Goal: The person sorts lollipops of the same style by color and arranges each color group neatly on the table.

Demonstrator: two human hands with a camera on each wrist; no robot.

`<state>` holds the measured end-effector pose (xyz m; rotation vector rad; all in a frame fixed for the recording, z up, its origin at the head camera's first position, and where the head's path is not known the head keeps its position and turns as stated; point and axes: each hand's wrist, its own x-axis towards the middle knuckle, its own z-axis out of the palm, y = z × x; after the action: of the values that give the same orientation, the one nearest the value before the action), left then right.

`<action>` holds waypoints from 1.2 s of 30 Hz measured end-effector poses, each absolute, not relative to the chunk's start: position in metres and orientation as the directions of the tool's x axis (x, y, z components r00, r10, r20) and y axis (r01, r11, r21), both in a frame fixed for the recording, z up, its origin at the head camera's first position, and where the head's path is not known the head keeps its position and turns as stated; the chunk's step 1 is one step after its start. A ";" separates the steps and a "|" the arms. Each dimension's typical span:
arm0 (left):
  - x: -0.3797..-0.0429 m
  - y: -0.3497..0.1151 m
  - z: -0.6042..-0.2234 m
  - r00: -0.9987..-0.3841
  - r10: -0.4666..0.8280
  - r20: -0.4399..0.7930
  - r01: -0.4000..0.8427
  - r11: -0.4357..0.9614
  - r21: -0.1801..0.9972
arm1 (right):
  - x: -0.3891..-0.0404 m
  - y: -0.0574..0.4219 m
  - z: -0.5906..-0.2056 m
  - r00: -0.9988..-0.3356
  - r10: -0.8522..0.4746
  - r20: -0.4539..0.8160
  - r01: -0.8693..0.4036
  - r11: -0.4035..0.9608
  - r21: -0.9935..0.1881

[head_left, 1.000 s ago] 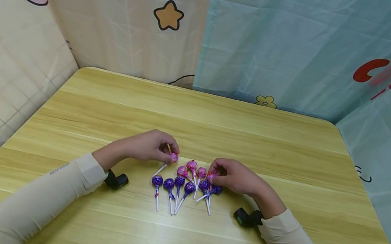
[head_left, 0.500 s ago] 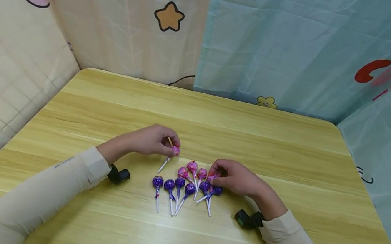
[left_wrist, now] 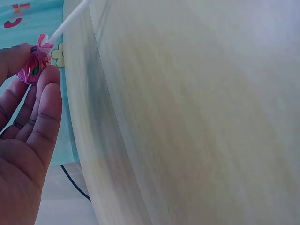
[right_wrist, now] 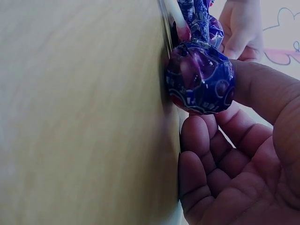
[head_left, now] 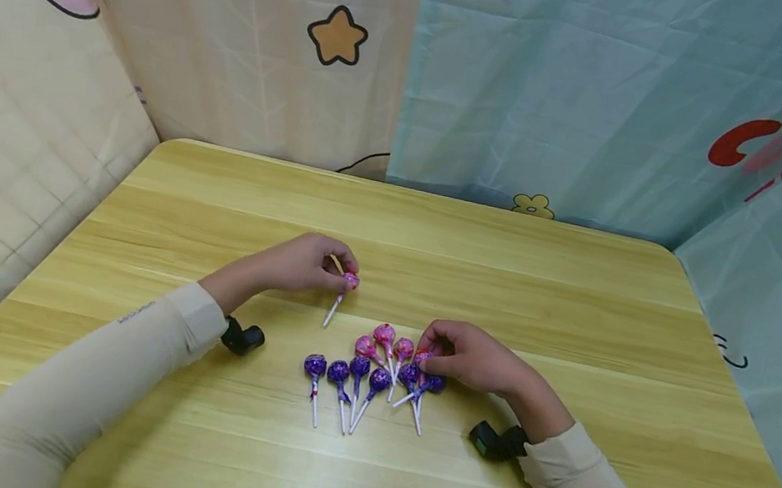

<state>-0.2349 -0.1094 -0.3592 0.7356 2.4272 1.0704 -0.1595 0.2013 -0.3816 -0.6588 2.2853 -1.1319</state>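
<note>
Tabletop (head_left: 508,270), six purple lollipops (head_left: 315,365), five pink lollipops (head_left: 384,334), left grip (head_left: 307,263) pinching one pink, right grip (head_left: 471,357) likewise

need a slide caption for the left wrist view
Left hand pinching a pink-wrapped lollipop over a wooden table, its white stick extending free.

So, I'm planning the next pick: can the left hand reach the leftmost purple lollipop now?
Likely yes: bare table lies between the left hand and the leftmost purple lollipop, though that hand pinches a pink lollipop.
</note>
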 end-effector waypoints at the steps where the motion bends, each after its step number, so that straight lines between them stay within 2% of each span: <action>1: -0.236 -0.110 -0.360 -0.793 0.595 -0.135 0.297 0.570 0.766 | -0.159 0.201 -0.382 -0.757 -0.615 -0.221 -0.197 0.537 -0.821; 14: -0.255 -0.118 -0.361 -0.845 0.523 -0.108 0.244 0.558 0.793 | -0.159 0.202 -0.383 -0.759 -0.612 -0.223 -0.196 0.541 -0.818; 30: -0.291 -0.128 -0.365 -0.915 0.394 -0.090 0.186 0.607 0.772 | -0.160 0.201 -0.384 -0.756 -0.616 -0.220 -0.200 0.538 -0.819; 36: -0.299 -0.127 -0.364 -0.924 0.371 -0.090 0.161 0.592 0.789 | -0.159 0.201 -0.382 -0.758 -0.613 -0.221 -0.195 0.538 -0.820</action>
<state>-0.2990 -0.1273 -0.3645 0.4389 2.5773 1.2414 -0.1594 0.2009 -0.3820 -0.6541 2.2862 -1.1333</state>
